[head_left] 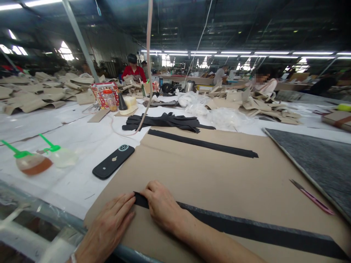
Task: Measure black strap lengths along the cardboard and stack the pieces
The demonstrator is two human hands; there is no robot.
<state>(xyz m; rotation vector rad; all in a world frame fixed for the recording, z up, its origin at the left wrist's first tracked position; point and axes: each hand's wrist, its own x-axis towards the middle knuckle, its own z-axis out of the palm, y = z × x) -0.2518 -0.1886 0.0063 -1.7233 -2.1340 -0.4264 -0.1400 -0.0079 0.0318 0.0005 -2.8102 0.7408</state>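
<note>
Head view, only angle here: both hands are down on a big brown cardboard sheet (219,175) that covers the near part of the white table (82,131). A long black strip (246,228) lies flat on the sheet and runs from the hands off toward the lower right corner. Its left end sits right where the two hands meet.

The left hand (109,226) lies flat, palm down, fingers stretched out, with the fingertips touching that end of the strip. The right hand (161,206) is on top of the same end, fingers a bit bent and pressing down, not pinching anything as far as I can see. The right forearm lies along the near side of the strip.

Further up the sheet there's a second black strip (203,143), well apart from the hands, and beyond it a loose pile of black strips (167,121). Left of the sheet are a black oblong device (113,162) and two drink bags with green straws (33,162). On the right, a pink-handled cutter (312,197) lies just beside a grey felt sheet (318,160). A pale hose (149,54) hangs over the table, and a person in red (133,70) is at the far end.
</note>
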